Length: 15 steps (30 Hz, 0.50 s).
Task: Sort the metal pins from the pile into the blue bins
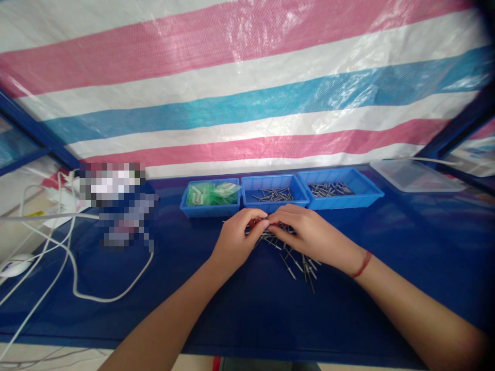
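L hand + R hand — fingertips meet | over metal pins

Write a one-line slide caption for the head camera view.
Left hand and right hand meet at the fingertips over loose metal pins on a blue table, near three blue trays.

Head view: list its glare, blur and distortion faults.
In the head view, glare streaks the striped tarp along its creases; the wide lens bows its stripes and darkens the corners, worst at upper right; a pixelated patch hides things left of the blue bins; the left hand, right hand and metal pins on the blue table look evenly lit and reasonably sharp.
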Each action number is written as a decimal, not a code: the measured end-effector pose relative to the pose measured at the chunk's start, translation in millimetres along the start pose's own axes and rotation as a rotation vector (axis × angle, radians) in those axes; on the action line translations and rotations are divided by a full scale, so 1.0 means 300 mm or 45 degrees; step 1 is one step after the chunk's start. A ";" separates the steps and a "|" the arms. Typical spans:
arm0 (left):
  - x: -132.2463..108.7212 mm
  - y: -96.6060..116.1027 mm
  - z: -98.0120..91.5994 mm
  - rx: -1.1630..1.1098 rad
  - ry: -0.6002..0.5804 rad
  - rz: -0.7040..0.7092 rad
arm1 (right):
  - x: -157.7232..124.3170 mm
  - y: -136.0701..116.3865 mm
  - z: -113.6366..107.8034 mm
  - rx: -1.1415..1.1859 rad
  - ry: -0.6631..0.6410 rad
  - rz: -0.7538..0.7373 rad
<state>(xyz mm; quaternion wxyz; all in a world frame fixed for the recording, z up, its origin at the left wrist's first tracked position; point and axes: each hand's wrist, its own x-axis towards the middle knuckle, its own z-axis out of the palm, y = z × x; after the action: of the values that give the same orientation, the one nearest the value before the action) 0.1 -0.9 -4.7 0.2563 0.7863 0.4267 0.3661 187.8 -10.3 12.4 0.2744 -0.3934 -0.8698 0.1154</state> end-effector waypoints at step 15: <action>-0.002 0.005 0.000 -0.284 0.108 -0.180 | 0.011 -0.032 0.003 0.256 0.160 0.083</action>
<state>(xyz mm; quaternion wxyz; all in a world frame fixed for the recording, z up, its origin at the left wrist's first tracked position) 0.5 -2.0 -3.8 0.3491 0.7045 0.4482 0.4253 179.4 -14.1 16.8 0.3627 -0.3983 -0.8217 0.1861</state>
